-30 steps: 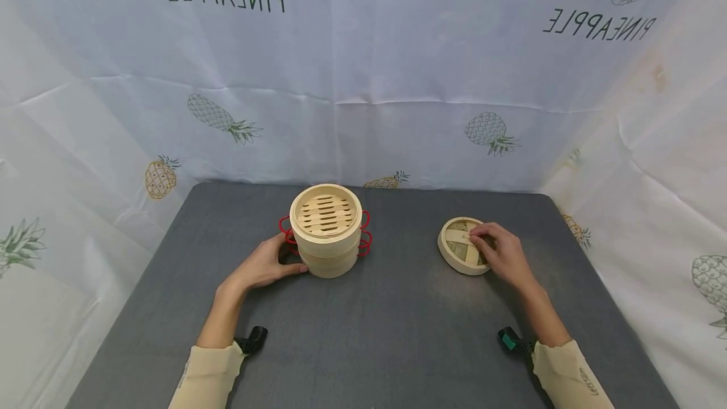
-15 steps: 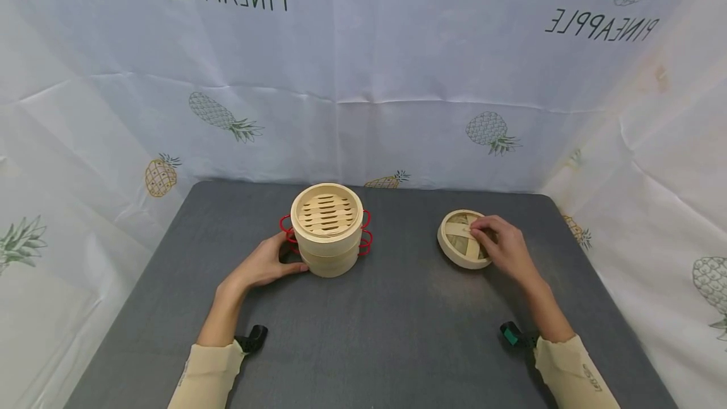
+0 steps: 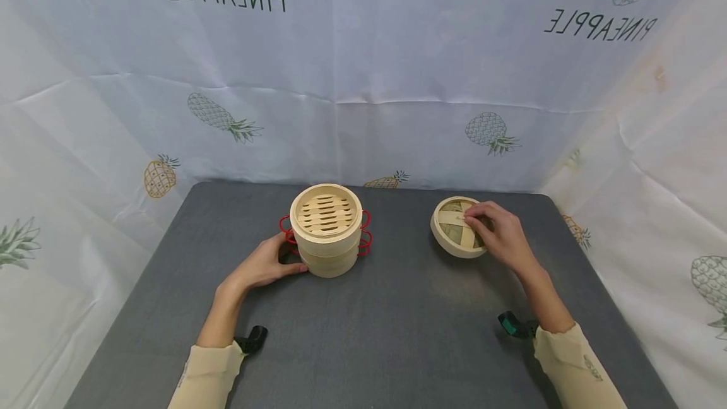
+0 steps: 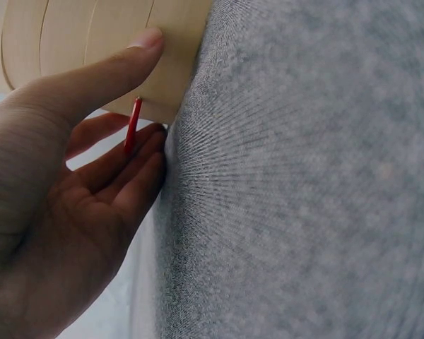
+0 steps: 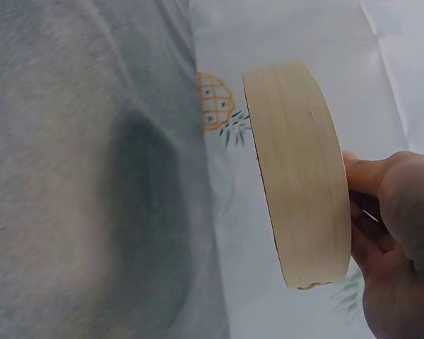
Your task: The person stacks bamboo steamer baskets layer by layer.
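A stacked bamboo steamer [image 3: 327, 248] with a slatted top and red side handles stands at the back, left of centre. My left hand [image 3: 262, 264] holds its left side low down, the thumb on the front wall and the fingers round behind. In the left wrist view a red handle [image 4: 133, 126] passes between thumb and fingers. My right hand [image 3: 502, 237] pinches the middle of a round bamboo steamer lid [image 3: 452, 232] from above. The right wrist view shows the lid's side wall [image 5: 297, 176] raised off the table, its shadow below; the pinching fingertips are hidden there.
A dark grey cloth covers the table [image 3: 375, 333]. Close behind its far edge hangs a white curtain [image 3: 397, 49] with pineapple prints, which also closes in both sides. Dark table surface lies between the steamer and the lid.
My right hand has lifted the lid off the table and carried it slightly away from me and to the left. The left hand and the steamer have stayed in place.
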Motion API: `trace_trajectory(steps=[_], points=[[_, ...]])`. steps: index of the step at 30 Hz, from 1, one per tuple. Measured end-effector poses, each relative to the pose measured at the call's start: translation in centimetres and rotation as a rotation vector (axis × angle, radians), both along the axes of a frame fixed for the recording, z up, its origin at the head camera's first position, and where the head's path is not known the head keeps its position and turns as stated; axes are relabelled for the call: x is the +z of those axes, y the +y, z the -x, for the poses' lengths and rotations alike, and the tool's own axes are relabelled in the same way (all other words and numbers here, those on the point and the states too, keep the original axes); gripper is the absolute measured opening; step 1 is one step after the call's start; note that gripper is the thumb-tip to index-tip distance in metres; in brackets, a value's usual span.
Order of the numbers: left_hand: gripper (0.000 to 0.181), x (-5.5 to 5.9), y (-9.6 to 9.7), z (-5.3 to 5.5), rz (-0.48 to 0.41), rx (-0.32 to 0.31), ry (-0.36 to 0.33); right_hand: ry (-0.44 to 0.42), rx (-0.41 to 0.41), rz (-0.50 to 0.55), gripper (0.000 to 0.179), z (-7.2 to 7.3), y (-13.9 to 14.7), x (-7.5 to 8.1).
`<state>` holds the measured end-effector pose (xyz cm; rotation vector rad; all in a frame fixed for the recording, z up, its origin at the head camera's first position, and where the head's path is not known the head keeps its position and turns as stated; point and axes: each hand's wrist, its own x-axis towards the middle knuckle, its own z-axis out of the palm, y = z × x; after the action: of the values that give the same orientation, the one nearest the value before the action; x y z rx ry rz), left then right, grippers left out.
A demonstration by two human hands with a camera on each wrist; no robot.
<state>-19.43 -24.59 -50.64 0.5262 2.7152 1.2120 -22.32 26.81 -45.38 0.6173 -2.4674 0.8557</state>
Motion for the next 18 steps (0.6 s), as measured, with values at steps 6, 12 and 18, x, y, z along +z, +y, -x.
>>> trace_trajectory(steps=[6,12,18], points=[[0.070,0.0,0.0,0.1,-0.001,-0.003,0.008,0.010,0.022,0.013,0.010,0.1,-0.7,1.1],[0.071,0.0,0.0,0.0,-0.001,-0.003,0.008,0.008,0.030,0.017,0.009,0.1,-1.3,2.1],[0.072,0.0,-0.1,0.0,-0.013,-0.008,0.001,0.030,0.049,0.014,0.011,0.2,-2.1,3.1]])
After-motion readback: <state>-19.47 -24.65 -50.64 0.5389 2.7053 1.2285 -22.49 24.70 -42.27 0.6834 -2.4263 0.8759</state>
